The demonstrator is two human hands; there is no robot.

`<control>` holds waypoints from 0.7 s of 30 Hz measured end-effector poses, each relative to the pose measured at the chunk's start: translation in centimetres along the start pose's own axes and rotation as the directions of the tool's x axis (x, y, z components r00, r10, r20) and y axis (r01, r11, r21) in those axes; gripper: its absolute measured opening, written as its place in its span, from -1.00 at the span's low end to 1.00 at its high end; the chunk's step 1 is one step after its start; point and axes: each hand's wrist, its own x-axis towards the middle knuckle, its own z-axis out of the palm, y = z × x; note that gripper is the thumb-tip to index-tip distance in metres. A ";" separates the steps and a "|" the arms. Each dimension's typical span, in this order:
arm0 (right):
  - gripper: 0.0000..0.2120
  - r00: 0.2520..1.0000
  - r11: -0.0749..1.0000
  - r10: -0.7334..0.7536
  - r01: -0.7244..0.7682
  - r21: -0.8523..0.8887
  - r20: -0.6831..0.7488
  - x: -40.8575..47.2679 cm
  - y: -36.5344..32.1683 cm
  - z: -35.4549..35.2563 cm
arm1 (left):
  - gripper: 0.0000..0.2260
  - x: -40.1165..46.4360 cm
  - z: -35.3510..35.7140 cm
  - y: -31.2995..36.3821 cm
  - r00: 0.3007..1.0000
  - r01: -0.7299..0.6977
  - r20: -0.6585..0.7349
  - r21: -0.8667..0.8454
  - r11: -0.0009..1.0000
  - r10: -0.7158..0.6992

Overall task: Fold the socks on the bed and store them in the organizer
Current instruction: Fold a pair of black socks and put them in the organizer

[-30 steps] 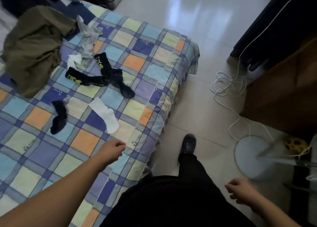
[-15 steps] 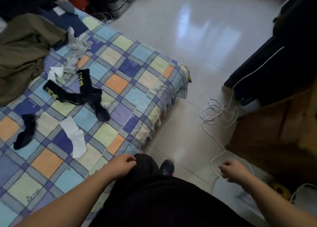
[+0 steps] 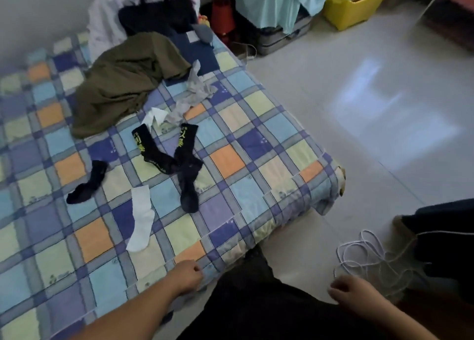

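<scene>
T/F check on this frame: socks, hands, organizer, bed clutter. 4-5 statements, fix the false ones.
1. The white sock lies flat on the bed. True.
2. The left hand grips a sock. False: it holds nothing, loosely curled near the bed edge.
3. Two black socks with yellow lettering overlap. True.
4. The right hand rests on the bed. False: it is off the bed, over the floor side.
5. An organizer sits on the bed. False: none visible.
</scene>
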 end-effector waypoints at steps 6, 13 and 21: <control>-0.71 0.998 1.000 0.015 -0.016 -0.017 -0.067 4.2 -1.6 -8.3 | -0.89 2.7 -6.1 4.9 0.993 -0.015 -0.121 -0.198 0.980 -0.009; -0.77 0.996 0.977 0.059 -0.045 -0.210 0.063 9.9 -5.0 -14.8 | -0.82 3.0 -8.5 9.0 0.978 -0.063 -0.204 -0.499 0.864 -0.046; -0.74 0.973 0.855 -0.073 0.174 -0.488 0.219 17.4 -14.4 -21.1 | -0.74 0.1 -1.7 6.9 0.919 0.231 -0.094 -0.660 0.715 -0.384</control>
